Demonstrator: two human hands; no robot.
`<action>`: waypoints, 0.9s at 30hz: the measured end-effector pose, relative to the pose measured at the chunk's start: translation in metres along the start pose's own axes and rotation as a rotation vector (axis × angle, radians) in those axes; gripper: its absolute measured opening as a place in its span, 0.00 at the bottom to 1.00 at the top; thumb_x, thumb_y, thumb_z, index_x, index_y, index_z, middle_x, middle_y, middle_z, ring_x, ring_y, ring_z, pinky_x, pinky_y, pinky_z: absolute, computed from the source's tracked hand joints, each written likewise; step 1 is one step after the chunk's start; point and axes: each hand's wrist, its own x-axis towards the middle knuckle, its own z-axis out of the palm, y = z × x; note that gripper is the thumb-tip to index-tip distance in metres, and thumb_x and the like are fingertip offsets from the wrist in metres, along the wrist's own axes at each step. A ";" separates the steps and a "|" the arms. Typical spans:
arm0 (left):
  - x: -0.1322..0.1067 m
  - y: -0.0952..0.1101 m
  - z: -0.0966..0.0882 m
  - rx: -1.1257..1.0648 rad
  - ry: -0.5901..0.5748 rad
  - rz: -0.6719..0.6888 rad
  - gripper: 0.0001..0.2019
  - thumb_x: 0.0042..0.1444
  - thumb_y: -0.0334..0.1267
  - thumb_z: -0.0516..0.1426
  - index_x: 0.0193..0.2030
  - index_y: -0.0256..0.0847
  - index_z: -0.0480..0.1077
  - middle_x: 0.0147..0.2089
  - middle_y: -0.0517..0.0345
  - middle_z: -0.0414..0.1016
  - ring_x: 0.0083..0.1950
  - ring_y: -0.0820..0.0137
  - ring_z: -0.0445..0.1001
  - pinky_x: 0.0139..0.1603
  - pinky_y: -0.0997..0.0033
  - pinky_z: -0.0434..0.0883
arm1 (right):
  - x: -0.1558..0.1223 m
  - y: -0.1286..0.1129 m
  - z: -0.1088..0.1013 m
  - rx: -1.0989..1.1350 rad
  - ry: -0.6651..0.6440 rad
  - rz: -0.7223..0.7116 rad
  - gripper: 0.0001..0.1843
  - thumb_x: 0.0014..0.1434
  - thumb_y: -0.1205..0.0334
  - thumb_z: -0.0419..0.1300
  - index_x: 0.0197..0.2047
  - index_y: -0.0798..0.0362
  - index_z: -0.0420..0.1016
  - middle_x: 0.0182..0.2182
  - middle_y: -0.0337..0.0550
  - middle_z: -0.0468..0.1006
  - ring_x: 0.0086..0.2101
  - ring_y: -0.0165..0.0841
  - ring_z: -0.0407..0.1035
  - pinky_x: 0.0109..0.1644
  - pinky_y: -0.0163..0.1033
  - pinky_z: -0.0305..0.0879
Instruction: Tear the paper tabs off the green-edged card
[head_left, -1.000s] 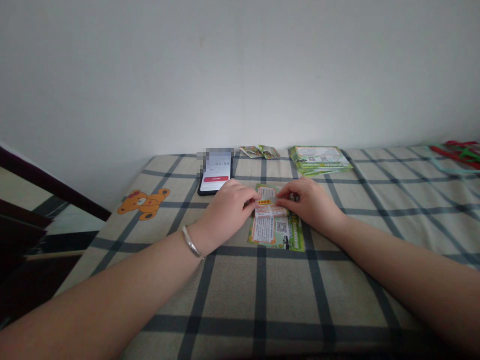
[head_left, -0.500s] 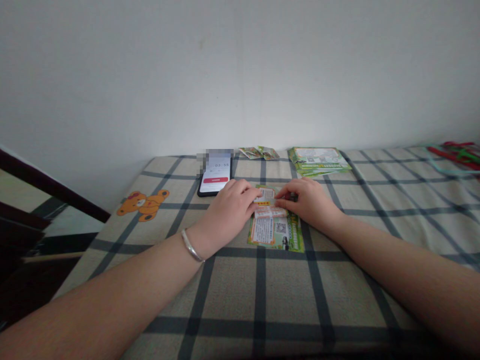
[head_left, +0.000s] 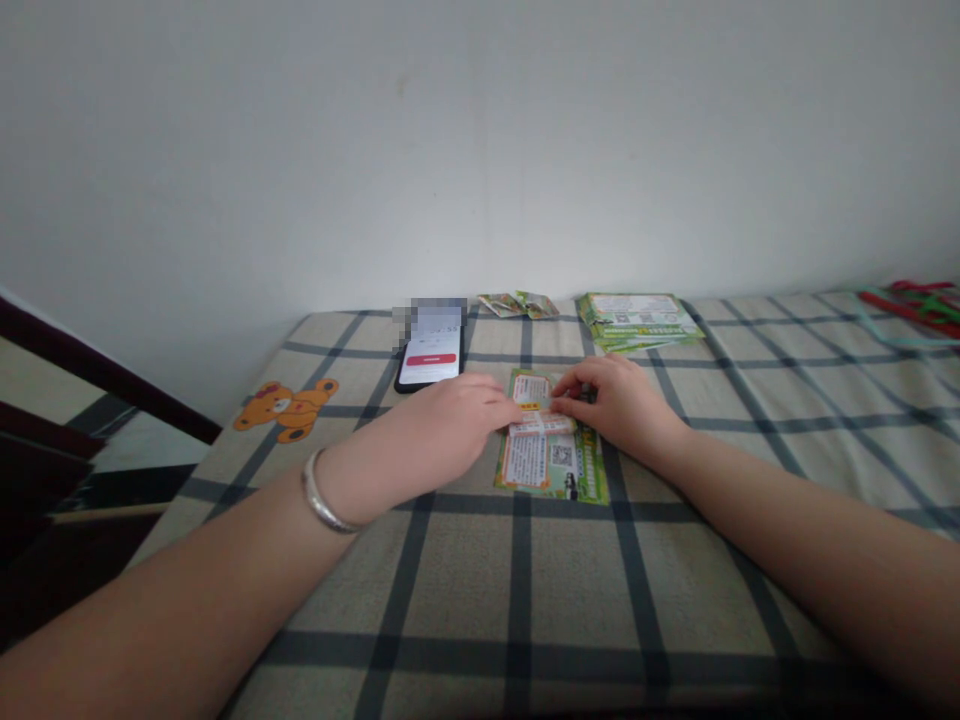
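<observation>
Your right hand (head_left: 622, 400) rests on its side, thumb and forefinger brought together, apparently pinching the right end of a raised crease across the thin paper leaflet (head_left: 559, 465), green-edged with white text panels. Your left hand (head_left: 450, 430) reaches in from the other side, palm down, its fingers close together and their tips at the left end of that crease; its thumb is hidden, so you cannot tell here whether it pinches or only presses. With one hand at each end, the ridge probably stands evenly and the sheet is kept from sliding. The leaflet lies between your hands on the beige tablecloth with dark blue checks (head_left: 450, 620), its lower half flat towards you, which leaves the print and the square code readable.

Beyond your left hand, the black-edged smartphone (head_left: 431, 372) lies face up with its screen lit, likely so you can glance at it. Two small folded pieces of green patterned paper (head_left: 517, 304) sit near the wall, apart from your fingers. To their right, the loose stack of similar green leaflets (head_left: 645, 315) lies within reach yet outside your working space.
</observation>
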 end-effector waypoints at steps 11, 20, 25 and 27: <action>-0.002 0.017 -0.010 0.060 -0.104 -0.060 0.18 0.54 0.26 0.51 0.50 0.39 0.72 0.48 0.53 0.75 0.55 0.61 0.68 0.58 0.59 0.66 | 0.001 0.004 0.000 0.043 0.035 -0.021 0.04 0.56 0.60 0.63 0.32 0.50 0.79 0.29 0.40 0.79 0.33 0.35 0.69 0.38 0.41 0.61; -0.001 0.019 -0.013 0.060 -0.112 -0.078 0.14 0.53 0.28 0.52 0.44 0.40 0.74 0.44 0.54 0.74 0.51 0.62 0.69 0.55 0.58 0.68 | -0.012 -0.008 -0.005 0.114 -0.051 -0.539 0.09 0.63 0.60 0.58 0.42 0.51 0.78 0.39 0.42 0.80 0.41 0.33 0.71 0.48 0.41 0.65; -0.002 0.020 -0.015 0.034 -0.111 -0.096 0.14 0.53 0.29 0.52 0.45 0.41 0.72 0.47 0.54 0.74 0.53 0.62 0.69 0.55 0.58 0.68 | -0.017 -0.010 -0.004 0.007 -0.132 -0.574 0.12 0.64 0.64 0.56 0.49 0.50 0.76 0.46 0.40 0.79 0.44 0.34 0.71 0.50 0.41 0.66; -0.002 0.020 -0.018 0.018 -0.125 -0.087 0.14 0.53 0.29 0.52 0.46 0.41 0.72 0.49 0.54 0.74 0.54 0.62 0.69 0.56 0.59 0.68 | -0.017 -0.010 -0.004 -0.015 -0.135 -0.566 0.12 0.64 0.63 0.56 0.49 0.50 0.76 0.46 0.40 0.79 0.44 0.34 0.72 0.50 0.42 0.67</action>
